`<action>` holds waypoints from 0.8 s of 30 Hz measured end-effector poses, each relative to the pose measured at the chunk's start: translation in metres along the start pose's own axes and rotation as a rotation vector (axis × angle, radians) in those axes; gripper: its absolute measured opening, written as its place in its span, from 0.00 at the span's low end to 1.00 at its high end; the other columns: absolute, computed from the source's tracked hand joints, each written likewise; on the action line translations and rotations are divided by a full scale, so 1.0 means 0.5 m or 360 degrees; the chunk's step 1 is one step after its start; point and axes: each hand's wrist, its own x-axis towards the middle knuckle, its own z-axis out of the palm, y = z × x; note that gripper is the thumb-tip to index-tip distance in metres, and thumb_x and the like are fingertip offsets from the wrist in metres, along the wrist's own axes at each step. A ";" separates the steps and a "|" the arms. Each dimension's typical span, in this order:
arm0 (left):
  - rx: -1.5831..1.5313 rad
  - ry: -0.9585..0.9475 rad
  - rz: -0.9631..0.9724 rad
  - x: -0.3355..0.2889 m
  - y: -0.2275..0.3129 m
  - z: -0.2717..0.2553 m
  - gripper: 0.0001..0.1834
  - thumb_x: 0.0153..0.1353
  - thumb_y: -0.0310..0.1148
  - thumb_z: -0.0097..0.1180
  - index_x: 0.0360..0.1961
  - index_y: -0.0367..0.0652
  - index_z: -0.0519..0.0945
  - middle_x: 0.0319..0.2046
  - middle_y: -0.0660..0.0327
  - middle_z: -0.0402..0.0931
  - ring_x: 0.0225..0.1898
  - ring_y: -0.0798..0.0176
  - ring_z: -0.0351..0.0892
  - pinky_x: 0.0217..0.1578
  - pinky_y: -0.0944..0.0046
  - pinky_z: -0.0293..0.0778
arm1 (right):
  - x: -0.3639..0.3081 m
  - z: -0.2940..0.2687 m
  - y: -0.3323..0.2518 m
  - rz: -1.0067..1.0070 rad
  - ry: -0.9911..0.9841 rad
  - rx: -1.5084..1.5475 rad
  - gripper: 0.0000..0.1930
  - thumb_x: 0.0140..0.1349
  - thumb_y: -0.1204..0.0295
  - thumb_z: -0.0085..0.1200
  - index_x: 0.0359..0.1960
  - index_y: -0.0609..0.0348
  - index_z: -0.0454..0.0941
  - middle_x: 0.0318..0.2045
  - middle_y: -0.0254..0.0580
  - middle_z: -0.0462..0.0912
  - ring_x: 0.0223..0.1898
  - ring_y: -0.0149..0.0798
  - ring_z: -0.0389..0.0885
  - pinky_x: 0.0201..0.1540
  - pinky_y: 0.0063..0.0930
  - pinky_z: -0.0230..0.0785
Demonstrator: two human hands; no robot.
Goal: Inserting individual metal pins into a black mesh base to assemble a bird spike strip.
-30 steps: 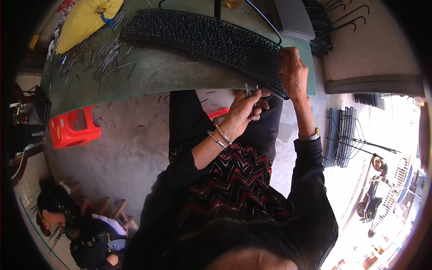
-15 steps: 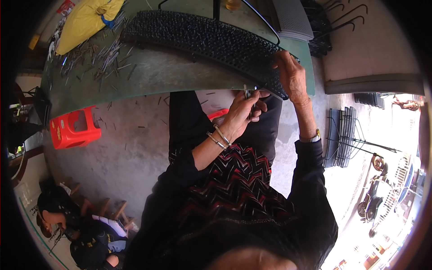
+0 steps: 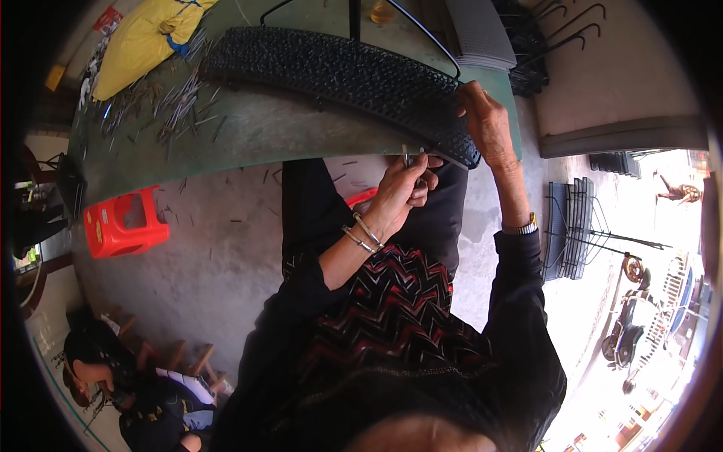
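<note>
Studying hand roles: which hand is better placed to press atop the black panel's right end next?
Probably the right hand: it's at that end of the black panel, while the left hand is occupied holding something metallic.

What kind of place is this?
Likely a small workshop: a black panel on a green table, thin pieces strewn left of it, grey sheets stacked at the table's far right.

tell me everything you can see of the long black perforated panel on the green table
The long, black, perforated panel looks metallic, its face thick with small bumps. It appears bowed, though the fisheye lens may add to that. It slants across the green tabletop, its right end at the near edge. The right hand is at that end; fingertip contact is unclear. Black rods seem attached at its far edge.
</note>
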 end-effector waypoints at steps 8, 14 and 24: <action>0.0002 -0.0080 0.0009 0.007 0.001 -0.003 0.18 0.70 0.43 0.48 0.46 0.37 0.77 0.24 0.68 0.67 0.19 0.79 0.53 0.19 0.77 0.53 | 0.000 0.010 -0.010 -0.0263 0.0106 -0.0486 0.05 0.60 0.74 0.56 0.38 0.53 0.78 0.32 0.41 0.77 0.33 0.47 0.80 0.34 0.34 0.72; -0.0014 -0.0045 0.0020 0.006 0.007 0.009 0.17 0.70 0.40 0.48 0.47 0.36 0.77 0.24 0.69 0.67 0.20 0.79 0.54 0.20 0.77 0.54 | 0.002 0.003 -0.007 -0.0251 0.0078 -0.0396 0.07 0.58 0.73 0.59 0.38 0.50 0.81 0.35 0.38 0.77 0.35 0.45 0.80 0.35 0.35 0.72; -0.0053 -0.0133 0.0026 0.005 0.003 0.007 0.18 0.71 0.42 0.47 0.46 0.37 0.77 0.23 0.65 0.71 0.20 0.78 0.57 0.20 0.76 0.54 | -0.025 0.019 -0.024 -0.0106 0.0177 -0.0577 0.09 0.58 0.70 0.59 0.41 0.47 0.83 0.35 0.39 0.76 0.37 0.43 0.80 0.37 0.33 0.72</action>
